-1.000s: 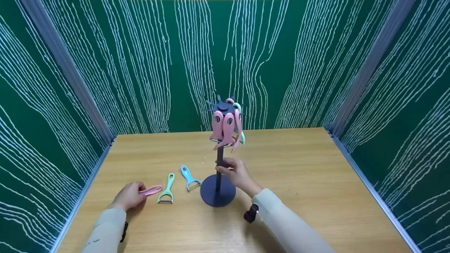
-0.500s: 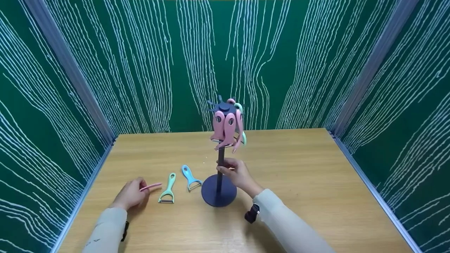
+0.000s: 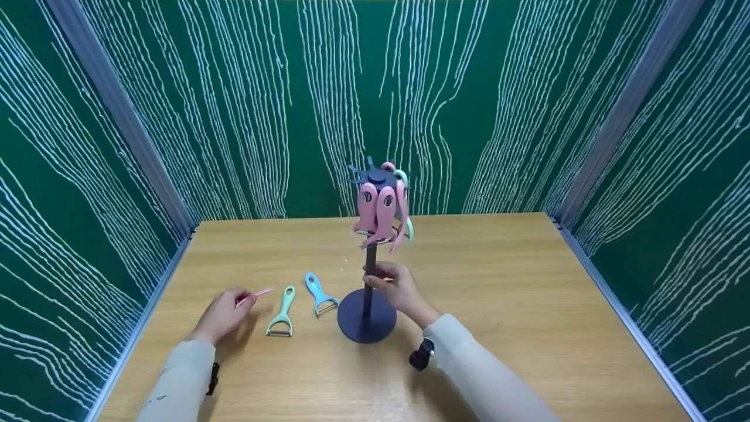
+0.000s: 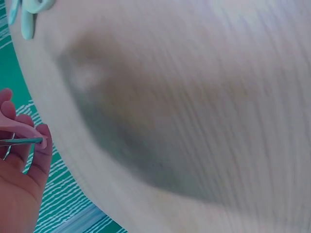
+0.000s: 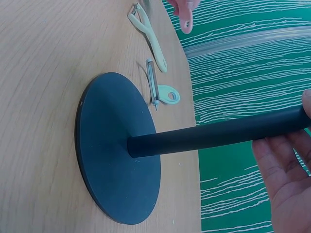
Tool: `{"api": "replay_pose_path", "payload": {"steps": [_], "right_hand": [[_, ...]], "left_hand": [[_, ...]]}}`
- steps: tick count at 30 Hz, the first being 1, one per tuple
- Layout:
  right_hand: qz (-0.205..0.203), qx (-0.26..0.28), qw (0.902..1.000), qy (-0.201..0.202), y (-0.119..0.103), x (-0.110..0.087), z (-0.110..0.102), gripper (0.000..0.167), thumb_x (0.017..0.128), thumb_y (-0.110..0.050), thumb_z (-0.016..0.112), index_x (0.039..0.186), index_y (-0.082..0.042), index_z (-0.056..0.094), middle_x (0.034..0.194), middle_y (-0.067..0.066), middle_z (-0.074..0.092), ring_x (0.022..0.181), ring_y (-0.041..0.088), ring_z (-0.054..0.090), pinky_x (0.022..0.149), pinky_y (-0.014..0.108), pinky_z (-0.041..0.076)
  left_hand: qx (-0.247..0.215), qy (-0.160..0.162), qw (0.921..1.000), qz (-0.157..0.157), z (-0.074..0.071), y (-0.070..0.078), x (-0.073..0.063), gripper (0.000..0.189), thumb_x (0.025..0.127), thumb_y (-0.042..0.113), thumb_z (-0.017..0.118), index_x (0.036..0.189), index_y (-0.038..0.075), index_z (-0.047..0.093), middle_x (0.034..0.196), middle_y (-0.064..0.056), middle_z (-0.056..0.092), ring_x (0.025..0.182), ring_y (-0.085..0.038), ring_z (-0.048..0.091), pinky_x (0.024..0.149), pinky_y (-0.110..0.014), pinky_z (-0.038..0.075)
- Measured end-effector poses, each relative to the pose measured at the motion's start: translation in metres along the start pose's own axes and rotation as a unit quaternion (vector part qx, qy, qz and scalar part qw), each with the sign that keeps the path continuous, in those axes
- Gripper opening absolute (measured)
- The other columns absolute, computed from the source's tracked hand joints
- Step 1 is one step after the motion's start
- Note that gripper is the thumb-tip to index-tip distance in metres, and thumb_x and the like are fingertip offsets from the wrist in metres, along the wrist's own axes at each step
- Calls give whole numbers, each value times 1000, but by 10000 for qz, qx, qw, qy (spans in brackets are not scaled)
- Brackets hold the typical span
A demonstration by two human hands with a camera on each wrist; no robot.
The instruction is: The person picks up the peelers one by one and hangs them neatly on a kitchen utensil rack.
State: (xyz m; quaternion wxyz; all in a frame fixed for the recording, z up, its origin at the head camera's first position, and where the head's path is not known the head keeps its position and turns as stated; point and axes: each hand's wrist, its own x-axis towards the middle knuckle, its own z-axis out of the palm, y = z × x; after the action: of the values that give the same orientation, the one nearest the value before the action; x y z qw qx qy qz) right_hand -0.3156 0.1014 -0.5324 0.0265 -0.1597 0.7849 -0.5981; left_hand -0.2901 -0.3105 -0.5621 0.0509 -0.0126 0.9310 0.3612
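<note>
My left hand pinches a pink Y-shaped peeler, seen nearly edge-on in the head view. Its blade end lies among the fingers in the left wrist view, with the handle's hole end pointing right in the head view. My right hand grips the black pole of an upright stand below the hooks. Several pink peelers and a green one hang from the stand's hooked top. The far side of that top is partly hidden.
Between the left hand and the stand's round base, a green peeler and a blue peeler lie on the wooden table. Unoccupied hooks stick out at the top's left. Green, white-lined walls enclose the table.
My left hand has moved a little away from me and to the right, lifting the pink peeler and turning it edge-on. The right hand keeps its hold on the pole.
</note>
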Motion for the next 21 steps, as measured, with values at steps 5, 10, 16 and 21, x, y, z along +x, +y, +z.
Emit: {"api": "replay_pose_path", "payload": {"steps": [5, 10, 16, 21], "right_hand": [[-238, -86, 9997, 24, 1, 1, 0, 23, 107, -13, 71, 127, -5, 77, 116, 13, 80, 108, 26, 76, 98, 44, 64], [-531, -175, 9984, 61, 1, 2, 0, 21, 106, -11, 71, 124, -3, 79, 111, 14, 80, 105, 26, 75, 96, 45, 65], [-432, -155, 9989, 91, 2, 2, 1, 21, 105, -10, 71, 124, -5, 79, 112, 13, 80, 106, 26, 75, 98, 45, 64], [-393, -117, 9991, 94, 2, 2, 1, 21, 105, -10, 71, 124, -5, 79, 112, 13, 80, 107, 27, 74, 98, 46, 64]], "left_hand": [[-194, 200, 9988, 392, 0, 9, 2, 34, 112, 28, 60, 126, -1, 72, 110, -14, 72, 99, -25, 64, 93, -43, 55], [-339, 373, 9960, 738, 0, 16, 4, 32, 111, 27, 65, 123, -2, 74, 106, -12, 71, 95, -22, 61, 88, -36, 50], [-630, 304, 9960, 562, 0, 23, 4, 31, 110, 28, 66, 127, 3, 73, 112, -12, 70, 100, -24, 61, 88, -34, 50], [-752, 266, 9960, 406, -1, 32, 2, 37, 109, 34, 68, 132, 6, 72, 115, -12, 68, 102, -26, 60, 84, -33, 51]]}}
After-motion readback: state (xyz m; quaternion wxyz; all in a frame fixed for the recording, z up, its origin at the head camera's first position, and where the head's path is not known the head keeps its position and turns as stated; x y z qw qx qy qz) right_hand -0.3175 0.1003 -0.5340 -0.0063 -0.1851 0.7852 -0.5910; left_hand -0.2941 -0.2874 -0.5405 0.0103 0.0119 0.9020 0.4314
